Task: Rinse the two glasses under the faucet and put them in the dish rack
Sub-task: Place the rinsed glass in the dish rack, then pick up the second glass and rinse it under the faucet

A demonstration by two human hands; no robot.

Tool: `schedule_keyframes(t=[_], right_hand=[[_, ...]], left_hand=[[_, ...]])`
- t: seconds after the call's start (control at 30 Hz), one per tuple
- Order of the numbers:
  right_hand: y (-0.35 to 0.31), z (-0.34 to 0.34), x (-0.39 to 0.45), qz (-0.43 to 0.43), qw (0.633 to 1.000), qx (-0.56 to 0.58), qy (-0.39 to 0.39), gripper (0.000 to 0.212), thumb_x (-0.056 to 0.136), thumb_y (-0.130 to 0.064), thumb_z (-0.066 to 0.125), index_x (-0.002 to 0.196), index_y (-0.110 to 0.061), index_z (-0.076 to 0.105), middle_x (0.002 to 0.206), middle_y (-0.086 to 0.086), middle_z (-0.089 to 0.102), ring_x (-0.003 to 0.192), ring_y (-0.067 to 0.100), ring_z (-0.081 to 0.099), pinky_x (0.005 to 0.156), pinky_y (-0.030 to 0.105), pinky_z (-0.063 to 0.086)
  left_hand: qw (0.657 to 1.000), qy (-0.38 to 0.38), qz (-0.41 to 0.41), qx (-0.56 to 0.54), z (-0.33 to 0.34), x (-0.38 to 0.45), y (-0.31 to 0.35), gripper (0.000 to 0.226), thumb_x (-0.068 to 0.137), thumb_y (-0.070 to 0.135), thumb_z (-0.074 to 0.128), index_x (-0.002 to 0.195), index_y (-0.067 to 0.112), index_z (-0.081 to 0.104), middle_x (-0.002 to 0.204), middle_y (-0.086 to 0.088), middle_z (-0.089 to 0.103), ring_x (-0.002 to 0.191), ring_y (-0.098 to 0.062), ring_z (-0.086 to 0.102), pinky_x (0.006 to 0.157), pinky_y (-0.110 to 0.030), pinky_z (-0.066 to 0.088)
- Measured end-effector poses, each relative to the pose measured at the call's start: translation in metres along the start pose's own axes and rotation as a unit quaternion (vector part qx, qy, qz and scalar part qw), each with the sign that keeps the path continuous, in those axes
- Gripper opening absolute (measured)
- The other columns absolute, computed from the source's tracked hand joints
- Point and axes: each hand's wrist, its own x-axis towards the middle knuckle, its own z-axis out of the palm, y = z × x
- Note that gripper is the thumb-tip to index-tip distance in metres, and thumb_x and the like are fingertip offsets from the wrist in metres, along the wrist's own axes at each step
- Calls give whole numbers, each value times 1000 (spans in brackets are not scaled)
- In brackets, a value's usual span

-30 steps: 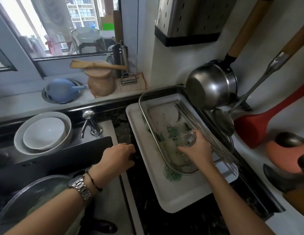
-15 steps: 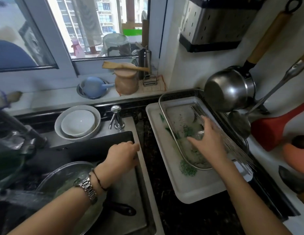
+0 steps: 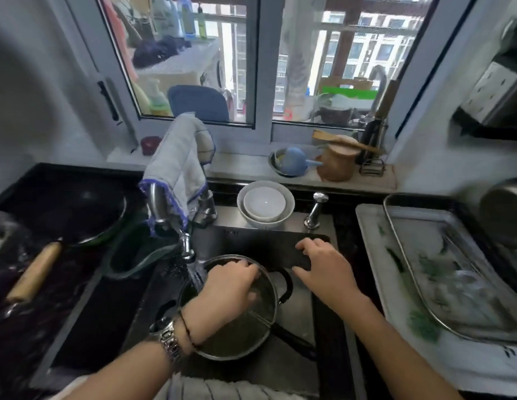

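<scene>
My left hand (image 3: 231, 287) reaches down into a dark pot (image 3: 237, 339) in the sink, right beside the water running from the faucet (image 3: 186, 249). Its fingers are curled, and whatever they hold is hidden. My right hand (image 3: 323, 267) hovers over the sink's right side with fingers spread and nothing in it. The metal dish rack (image 3: 395, 232) stands at the right on a white tray (image 3: 372, 255). A clear glass (image 3: 468, 281) lies blurred inside the rack.
A grey cloth (image 3: 179, 163) hangs over the faucet. Two stacked white bowls (image 3: 264, 204) and a soap pump (image 3: 315, 209) sit behind the sink. At the left are a dark pan (image 3: 78, 209) and a wooden handle (image 3: 35, 272). A steel pot (image 3: 505, 215) hangs at the right.
My right hand let go of the glass in the rack and came back over the sink. My left hand moved from the sink edge down into the pot. The view swung left.
</scene>
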Motion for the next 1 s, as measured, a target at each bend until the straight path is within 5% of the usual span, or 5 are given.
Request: schedule_keyframes(t=[0.47, 0.73, 1.0], right_hand=[[-150, 81, -18, -49, 995, -7, -81, 33, 87, -35, 62, 118, -25, 55, 112, -6, 59, 108, 16, 56, 82, 25, 42], [-222, 109, -15, -18, 995, 17, -97, 39, 89, -35, 59, 126, -25, 54, 126, -3, 58, 116, 17, 54, 94, 29, 46], [-271, 129, 15, 29, 997, -1, -77, 34, 89, -37, 57, 121, -24, 51, 117, -3, 56, 114, 20, 52, 87, 33, 44]], left_hand=[[999, -21, -35, -33, 29, -61, -137, 38, 88, 31, 58, 123, 19, 53, 123, -4, 56, 114, -25, 56, 93, -40, 48], [999, 22, 15, -30, 6, -34, -210, 36, 87, 32, 60, 119, 18, 56, 117, -3, 59, 110, -24, 59, 90, -41, 51], [995, 78, 32, -50, -13, 24, -265, 36, 87, 30, 61, 120, 16, 55, 118, -5, 60, 107, -26, 60, 89, -42, 51]])
